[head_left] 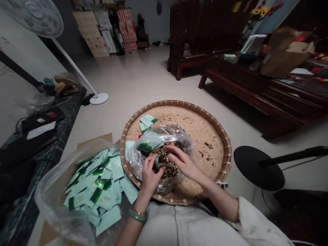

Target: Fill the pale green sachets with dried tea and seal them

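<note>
A: What is the left hand (150, 173) doing?
B: Its thumb and fingers grip a small packet (158, 164), over the near-left part of the woven tray (176, 103).
A: And the right hand (181, 162)?
B: Over the tray's middle, fingers extended and slightly bent. I can't tell whether it pinches anything.
A: What's beneath them?
B: A dried mix (170, 167) in a clear plastic bag (165, 188), sitting on the tray. A fanned stack of green packets (153, 140) lies at the bag's far-left side.
A: Anything around the tray?
B: Left of it, a large bag (47, 191) full of loose green packets. Right of it, a round black base (256, 167). Beyond it, a white fan (99, 99) to the left and a dark wooden desk (252, 97) to the right.
</note>
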A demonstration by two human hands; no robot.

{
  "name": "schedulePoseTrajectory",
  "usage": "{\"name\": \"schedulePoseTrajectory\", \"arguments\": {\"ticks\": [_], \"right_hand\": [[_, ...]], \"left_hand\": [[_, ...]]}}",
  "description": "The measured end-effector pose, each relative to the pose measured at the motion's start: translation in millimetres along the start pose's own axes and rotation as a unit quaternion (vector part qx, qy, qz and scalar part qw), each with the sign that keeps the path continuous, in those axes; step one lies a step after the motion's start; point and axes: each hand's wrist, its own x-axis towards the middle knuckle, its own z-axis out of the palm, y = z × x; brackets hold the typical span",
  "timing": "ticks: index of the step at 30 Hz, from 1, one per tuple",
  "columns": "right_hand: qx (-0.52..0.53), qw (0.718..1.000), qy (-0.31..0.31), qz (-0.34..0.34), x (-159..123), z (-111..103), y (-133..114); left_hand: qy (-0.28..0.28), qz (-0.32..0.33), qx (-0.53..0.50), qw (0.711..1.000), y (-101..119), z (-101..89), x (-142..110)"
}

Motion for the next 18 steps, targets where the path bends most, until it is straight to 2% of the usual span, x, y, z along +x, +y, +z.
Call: {"name": "schedulePoseTrajectory", "arguments": {"ticks": [5,10,15,18], "right_hand": [[-0.099,0.994,-0.029,-0.028,-1,6,11],[-0.121,0.992,0.029,-0.036,5,9,23],[-0.109,0.989,0.087,-0.050,7,1,18],[-0.127,0.988,0.055,-0.064,7,3,13]], "left_hand": [[-0.002,0.002,-0.001,1.000,-1,-0.7,-1],[-0.001,-0.003,0.001,1.000,-2,-0.9,-2],[0.007,-0.003,0.000,1.000,-1,-2.8,-2],[0.003,0.006,-0.004,1.000,-1,-3.3,-3]]}}
